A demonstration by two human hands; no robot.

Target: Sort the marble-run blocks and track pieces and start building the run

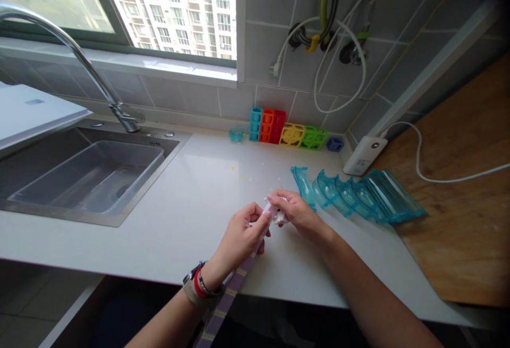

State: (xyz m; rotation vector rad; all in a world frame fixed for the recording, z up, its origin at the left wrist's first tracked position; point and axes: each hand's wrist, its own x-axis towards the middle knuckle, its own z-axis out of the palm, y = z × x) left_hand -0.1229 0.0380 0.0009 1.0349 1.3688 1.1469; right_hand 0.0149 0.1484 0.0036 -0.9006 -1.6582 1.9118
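Both hands meet over the front part of the white counter. My left hand is closed, pinching a lilac strip with pale cross stripes near its upper end. From there the strip hangs past my left wrist and below the counter's front edge. My right hand is closed too, thumb and fingers pinched at that end beside my left thumb. Under its fingers a small white crumpled piece sticks out; its kind is unclear. Clear blue curved track pieces lie just beyond my right hand.
Against the tiled wall stand red open blocks, yellow blocks and green blocks. A white power bank with a cable leans by a wooden board. At left are a steel sink and faucet.
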